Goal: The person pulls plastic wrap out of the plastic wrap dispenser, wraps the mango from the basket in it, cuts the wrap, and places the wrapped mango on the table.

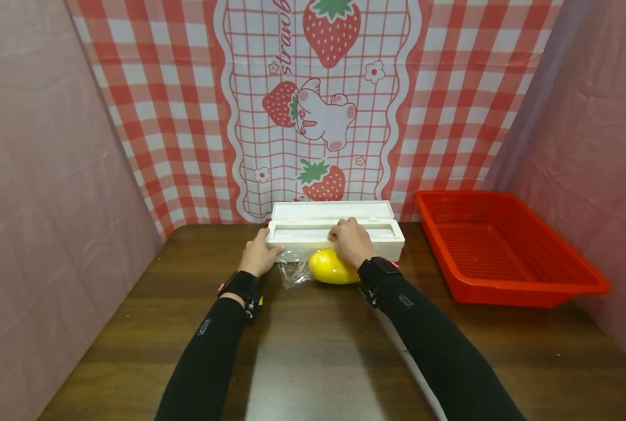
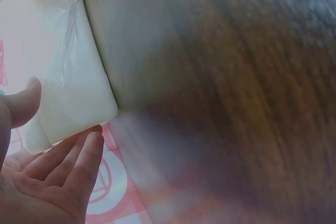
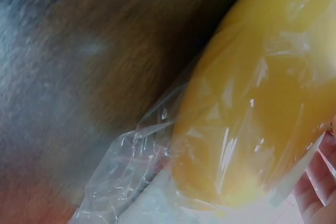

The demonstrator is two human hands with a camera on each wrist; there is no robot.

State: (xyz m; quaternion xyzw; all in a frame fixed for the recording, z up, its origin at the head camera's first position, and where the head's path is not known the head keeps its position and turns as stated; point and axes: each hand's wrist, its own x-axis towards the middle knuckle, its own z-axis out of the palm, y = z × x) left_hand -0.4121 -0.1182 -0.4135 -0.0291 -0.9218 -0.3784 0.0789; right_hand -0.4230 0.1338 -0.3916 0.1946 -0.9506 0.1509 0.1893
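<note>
A long white plastic-wrap dispenser box [image 1: 302, 233] lies on the table with its lid [image 1: 331, 209] tipped back. My left hand [image 1: 257, 255] holds the box's left end, thumb on the front face and fingers along the end in the left wrist view. Against the front of the box is a yellow mango-shaped fruit [image 1: 327, 268], covered in clear plastic wrap [image 3: 126, 169] that trails off to its left. Above the fruit, my right hand [image 1: 352, 241] bends its fingers over the box's front rim and pinches the wrap there; its fingertips are partly hidden.
An orange-red plastic basket [image 1: 529, 285] stands at the right side of the wooden table [image 1: 313, 351]. Behind the box hangs a red-and-white checked cloth [image 1: 181, 117]. Pink cloth walls [image 1: 44, 175] flank the table.
</note>
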